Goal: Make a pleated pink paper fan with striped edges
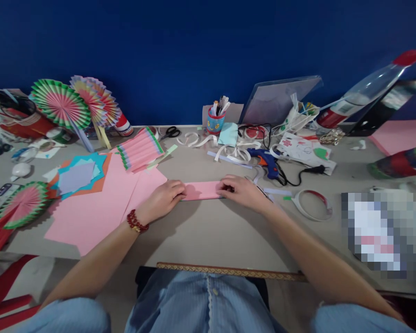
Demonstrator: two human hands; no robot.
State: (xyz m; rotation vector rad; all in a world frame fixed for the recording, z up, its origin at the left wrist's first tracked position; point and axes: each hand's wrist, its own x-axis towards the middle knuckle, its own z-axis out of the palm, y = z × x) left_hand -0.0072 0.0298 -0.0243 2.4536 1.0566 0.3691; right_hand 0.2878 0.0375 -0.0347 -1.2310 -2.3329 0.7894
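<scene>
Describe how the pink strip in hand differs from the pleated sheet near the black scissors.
The left hand and right hand hold the pink strip; the pleated sheet lies untouched. The pink strip looks narrow and flat; the pleated sheet is broader and ridged. The pink strip's top is plain; the pleated sheet has green borders. Both show pink.
</scene>
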